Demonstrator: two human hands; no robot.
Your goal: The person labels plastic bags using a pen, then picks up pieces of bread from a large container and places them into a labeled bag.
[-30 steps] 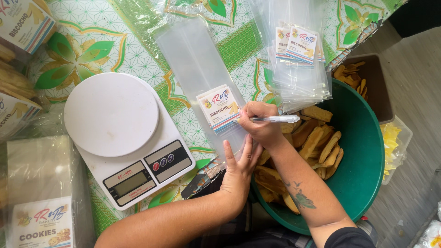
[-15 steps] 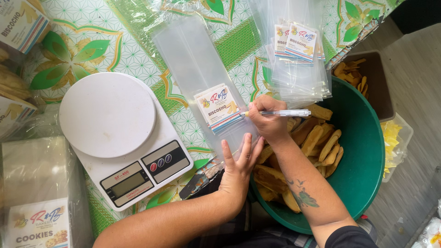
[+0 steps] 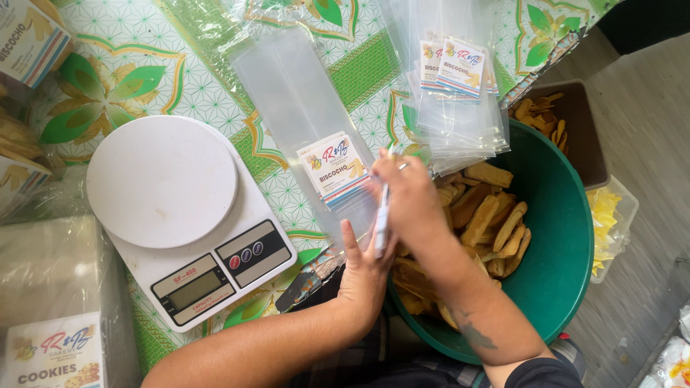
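Two hands meet at the near edge of the table, over a long clear plastic bag [image 3: 316, 136] with a printed label. The bag lies flat on the green patterned tablecloth [image 3: 180, 65], its long axis running away from the person and slightly leftward, its labelled end nearest the fingers. The right hand [image 3: 410, 197] is closer to that end; it pinches a white pen [image 3: 381, 224], held nearly upright with fingers curled around the barrel, though motion blur hides the exact grip. The left hand [image 3: 363, 269] lies palm down just below the bag's near end, fingers spread and straight, forearm reaching in from the lower left. A white kitchen scale [image 3: 180, 215] stands to the left; a green basin [image 3: 553, 259] of biscuits [image 3: 489, 215] sits beneath the right forearm.
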